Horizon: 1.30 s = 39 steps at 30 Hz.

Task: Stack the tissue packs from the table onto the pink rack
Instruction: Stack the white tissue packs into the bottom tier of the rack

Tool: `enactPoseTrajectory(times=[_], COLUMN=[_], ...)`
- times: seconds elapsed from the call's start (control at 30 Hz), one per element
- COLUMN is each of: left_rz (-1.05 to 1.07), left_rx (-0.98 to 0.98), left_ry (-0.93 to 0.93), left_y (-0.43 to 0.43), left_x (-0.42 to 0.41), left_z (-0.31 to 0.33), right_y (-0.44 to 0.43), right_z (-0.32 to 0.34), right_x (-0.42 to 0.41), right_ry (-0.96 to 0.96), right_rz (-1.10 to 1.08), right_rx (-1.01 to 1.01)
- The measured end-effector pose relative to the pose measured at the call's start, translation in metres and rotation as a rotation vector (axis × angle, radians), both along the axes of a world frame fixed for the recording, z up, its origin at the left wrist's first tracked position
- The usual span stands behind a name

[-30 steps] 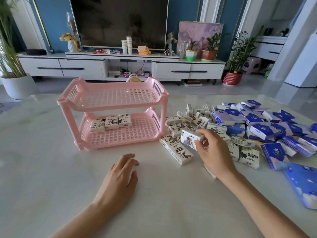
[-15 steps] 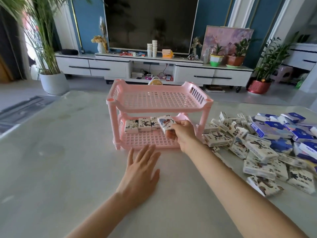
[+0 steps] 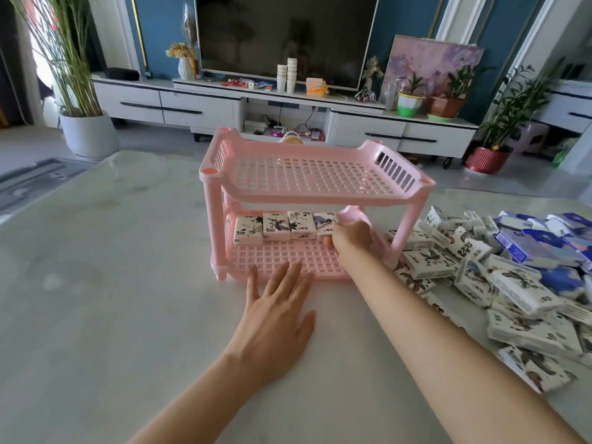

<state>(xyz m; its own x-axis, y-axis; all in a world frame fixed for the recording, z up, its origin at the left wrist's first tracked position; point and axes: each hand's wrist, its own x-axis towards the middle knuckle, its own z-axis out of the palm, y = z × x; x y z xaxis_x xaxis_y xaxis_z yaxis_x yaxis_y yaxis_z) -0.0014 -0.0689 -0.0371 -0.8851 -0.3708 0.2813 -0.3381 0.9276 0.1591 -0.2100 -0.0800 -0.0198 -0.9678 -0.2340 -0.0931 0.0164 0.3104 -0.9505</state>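
marble-look table (image 3: 112, 299): right hand (image 3: 350, 240) pinches fourth boxy tissue pack (image 3: 324, 223) on slotted pink rack (image 3: 307, 174); left hand (image 3: 275, 328) flat.

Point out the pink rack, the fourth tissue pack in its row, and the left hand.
pink rack (image 3: 213, 216): head view, front left post.
fourth tissue pack (image 3: 324, 223): head view, printed face.
left hand (image 3: 275, 325): head view, back.

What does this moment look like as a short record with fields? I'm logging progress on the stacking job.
rack: pink rack, two shelves, on the table
top shelf: no packs
bottom shelf: four white packs in a row along the back
right hand: inside the bottom shelf, at the fourth pack; grip hidden
left hand: flat on the table before the rack, holding nothing
loose packs: white and blue pile on the table, right of the rack
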Motion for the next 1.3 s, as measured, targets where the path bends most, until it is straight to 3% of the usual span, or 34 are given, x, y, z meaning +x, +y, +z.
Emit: enactPoseTrajectory(times=[0.23,0.37,0.53,0.63,0.77,0.87,1.03,1.13,1.3], left_rz=[0.008,0.009,0.003,0.004,0.020,-0.046,-0.012,-0.001,0.001], left_rx=[0.013,0.027,0.004,-0.068,0.222,0.155,0.221,0.186,0.166], left_ry=[-0.037,-0.039,-0.024,-0.020,0.135,0.121,0.134,0.111,0.084], left_y=[0.000,0.000,-0.003,0.005,0.030,0.043,0.042,0.042,0.042], left_x=[0.001,-0.001,0.000,-0.001,-0.006,-0.006,-0.002,-0.001,-0.002], left_z=[0.001,0.003,0.000,0.002,0.006,0.000,-0.006,-0.004,-0.005], right_y=[0.001,0.027,0.116,0.179,0.239,0.257,0.249,0.245,0.248], right_z=[-0.005,0.011,0.039,0.047,0.039,0.023,0.009,0.005,0.005], right_x=[-0.002,0.013,0.061,0.055,0.033,0.029,0.037,0.039,0.041], right_ry=[0.079,0.325,0.394,0.526,0.561,0.631,0.976,1.033,1.024], right_rz=[0.109,0.204,0.505,0.477,0.406,0.451,0.378,0.360,0.383], right_rx=[0.199,0.187,0.110,0.184,0.360,0.528,0.869,0.916,0.818])
